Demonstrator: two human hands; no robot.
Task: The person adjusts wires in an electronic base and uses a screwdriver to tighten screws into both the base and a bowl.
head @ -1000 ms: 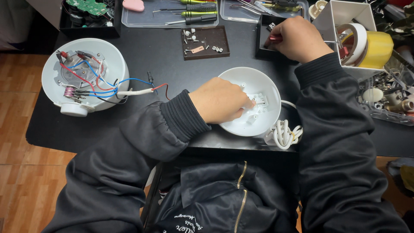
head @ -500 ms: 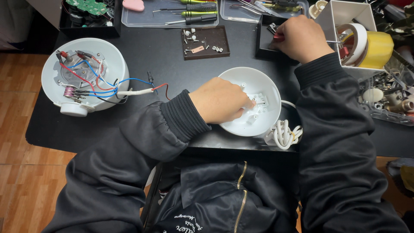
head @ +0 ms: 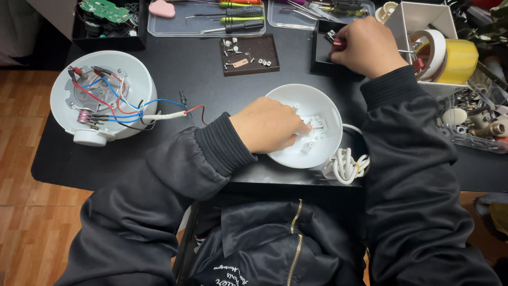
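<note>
Two white round housings sit on the black table (head: pixel 211 90). Nearest, the left hand (head: pixel 270 127) rests curled inside the empty white shell (head: pixel 317 108), fingertips touching its centre block. Farther off, the right hand (head: pixel 368 47) is closed around a red-handled tool (head: pixel 337 44) over the black tray (head: pixel 320 53).

A wired housing (head: pixel 103 98) is lying near the bench's left edge; screwdrivers (head: pixel 241 20) are lying along its far edge.

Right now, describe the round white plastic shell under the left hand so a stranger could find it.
On the black table, two round white plastic shells lie. This shell sits centre-right under the left hand, beside a coiled white cord. Unlike the wired shell far left, it shows no coloured wires.
</note>
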